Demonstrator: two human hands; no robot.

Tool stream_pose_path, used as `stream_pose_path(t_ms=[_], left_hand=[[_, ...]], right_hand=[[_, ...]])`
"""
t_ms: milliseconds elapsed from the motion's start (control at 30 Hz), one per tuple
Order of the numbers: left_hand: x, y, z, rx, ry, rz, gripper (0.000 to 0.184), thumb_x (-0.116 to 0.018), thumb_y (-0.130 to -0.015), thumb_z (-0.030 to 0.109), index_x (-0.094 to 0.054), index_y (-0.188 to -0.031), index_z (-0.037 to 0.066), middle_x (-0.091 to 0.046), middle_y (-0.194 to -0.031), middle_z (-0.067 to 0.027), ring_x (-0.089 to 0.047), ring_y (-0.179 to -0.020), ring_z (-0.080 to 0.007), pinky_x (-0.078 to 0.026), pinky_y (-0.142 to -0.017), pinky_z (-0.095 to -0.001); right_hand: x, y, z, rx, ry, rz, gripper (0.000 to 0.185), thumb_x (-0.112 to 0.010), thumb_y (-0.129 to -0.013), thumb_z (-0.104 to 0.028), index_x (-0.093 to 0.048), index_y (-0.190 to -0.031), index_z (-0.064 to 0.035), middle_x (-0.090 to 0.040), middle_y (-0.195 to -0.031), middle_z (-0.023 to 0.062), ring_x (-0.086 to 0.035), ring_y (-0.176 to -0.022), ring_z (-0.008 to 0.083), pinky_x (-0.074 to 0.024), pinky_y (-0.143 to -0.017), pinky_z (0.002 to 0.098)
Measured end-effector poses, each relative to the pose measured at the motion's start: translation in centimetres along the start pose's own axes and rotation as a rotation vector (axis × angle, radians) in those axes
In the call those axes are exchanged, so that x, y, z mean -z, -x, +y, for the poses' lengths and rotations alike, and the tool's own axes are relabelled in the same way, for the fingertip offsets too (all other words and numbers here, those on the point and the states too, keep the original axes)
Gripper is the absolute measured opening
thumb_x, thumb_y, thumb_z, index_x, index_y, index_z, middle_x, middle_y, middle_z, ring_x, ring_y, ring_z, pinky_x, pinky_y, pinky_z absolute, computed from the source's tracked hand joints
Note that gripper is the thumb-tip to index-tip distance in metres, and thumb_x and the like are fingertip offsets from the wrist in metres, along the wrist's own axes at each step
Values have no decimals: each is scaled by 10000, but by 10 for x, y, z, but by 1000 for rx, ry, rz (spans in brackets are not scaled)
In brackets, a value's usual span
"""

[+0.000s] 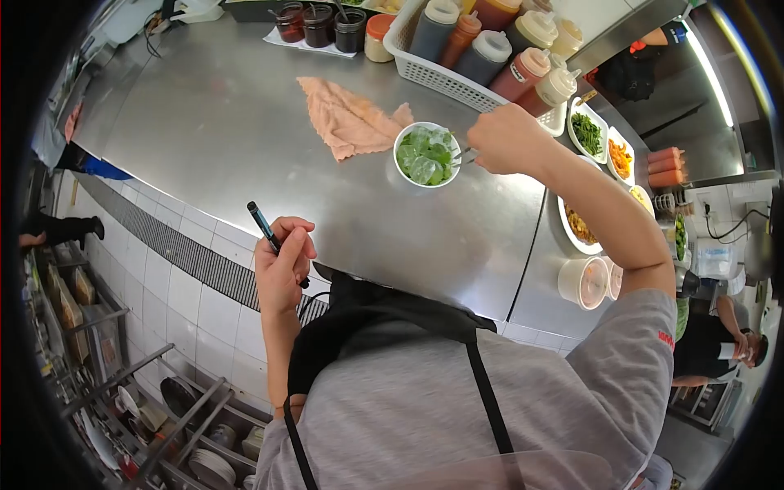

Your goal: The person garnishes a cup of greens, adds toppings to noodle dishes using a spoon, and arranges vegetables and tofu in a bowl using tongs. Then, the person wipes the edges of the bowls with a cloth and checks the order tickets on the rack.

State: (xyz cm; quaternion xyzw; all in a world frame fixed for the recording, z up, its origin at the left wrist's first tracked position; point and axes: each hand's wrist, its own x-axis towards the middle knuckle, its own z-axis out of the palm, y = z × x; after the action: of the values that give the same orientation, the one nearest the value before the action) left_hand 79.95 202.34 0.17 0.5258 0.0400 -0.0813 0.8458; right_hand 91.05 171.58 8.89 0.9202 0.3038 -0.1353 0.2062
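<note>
A white cup (427,154) holding green leaves and what look like clear ice pieces stands on the steel counter (245,106). Just right of it, my right hand (505,139) is closed on a thin metal utensil (467,156), whose tip reaches the cup's rim; its shape is too small to tell. Over the counter's near edge my left hand (286,260) grips a dark pen (261,220), held slanted between thumb and fingers. A crumpled pink cloth (347,118) lies behind and to the left of the cup.
Squeeze bottles fill a white basket (441,80) at the back. Dark jars (318,26) stand left of it. Food trays (588,131) and lidded tubs (583,282) line the right. Another person (714,343) is at far right. A metal rack (196,408) with dishes stands lower left.
</note>
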Motion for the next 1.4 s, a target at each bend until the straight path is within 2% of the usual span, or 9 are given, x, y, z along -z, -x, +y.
stream_pose_path(t_ms=[233, 400, 500, 633, 900, 1100, 1167, 1333, 1400], left_hand=[[9, 14, 4, -30, -3, 76, 124, -513, -870, 104, -554, -897, -10, -509, -587, -26, -250, -370, 0, -172, -336, -166], [15, 14, 6, -13, 10, 93, 125, -514, -870, 107, -551, -898, -9, -503, -587, -23, -240, -368, 1, -166, -336, -167], [12, 12, 6, 0, -9, 79, 117, -505, -871, 98, -552, -895, -6, -505, -588, -23, -239, -366, 2, -164, -338, -169], [5, 6, 4, 12, -6, 19, 114, -502, -869, 95, -557, -896, -1, -514, -599, -28, -250, -365, 4, -173, -342, -167], [-3, 0, 4, 26, -6, -28, 132, -518, -869, 119, -561, -900, -1, -521, -601, -30, -269, -370, 3, -193, -349, -161], [1, 0, -1, 25, -59, 15, 127, -487, -880, 121, -538, -886, 5, -473, -576, -9, -247, -359, -8, -168, -330, -171], [2, -1, -2, 48, -6, 10, 127, -521, -867, 117, -561, -897, 0, -525, -599, -32, -276, -370, 1, -193, -346, -162], [1, -1, 0, 41, -6, 7, 123, -515, -867, 110, -560, -893, -1, -522, -597, -30, -273, -369, 1, -191, -344, -163], [2, 0, 1, 43, -5, 17, 121, -512, -867, 107, -560, -892, -2, -520, -595, -30, -272, -369, 2, -190, -343, -163]], right_hand=[[6, -13, 3, -22, 59, -115, 148, -627, -671, -221, -661, -699, -79, -627, -685, 106, -614, -686, 281, -482, -615, 356], [31, 13, 27, -43, -151, -6, 190, -634, -693, -237, -696, -860, -170, -641, -736, 70, -613, -720, 253, -481, -647, 348], [49, 29, 26, -84, -165, -21, 227, -638, -701, -247, -690, -907, -169, -646, -775, 72, -611, -752, 244, -479, -657, 351], [15, 19, 15, -66, -95, 48, 217, -633, -701, -247, -691, -893, -165, -640, -733, 69, -610, -742, 250, -478, -650, 346], [5, -10, 1, -12, 49, -101, 142, -628, -690, -236, -670, -758, -118, -623, -683, 97, -610, -700, 280, -477, -621, 368], [-2, -11, 3, 20, 1, -85, 121, -625, -682, -209, -667, -748, -117, -619, -666, 95, -604, -672, 290, -470, -600, 375], [-6, -12, 5, 21, -6, -72, 121, -624, -683, -210, -666, -748, -117, -617, -667, 97, -603, -676, 287, -468, -600, 375], [-3, -7, 7, 27, -37, -41, 118, -623, -684, -215, -658, -740, -117, -612, -668, 95, -601, -685, 273, -465, -600, 371], [2, -3, 12, 21, -41, -57, 150, -625, -694, -229, -679, -807, -147, -622, -686, 82, -601, -683, 258, -465, -604, 364]])
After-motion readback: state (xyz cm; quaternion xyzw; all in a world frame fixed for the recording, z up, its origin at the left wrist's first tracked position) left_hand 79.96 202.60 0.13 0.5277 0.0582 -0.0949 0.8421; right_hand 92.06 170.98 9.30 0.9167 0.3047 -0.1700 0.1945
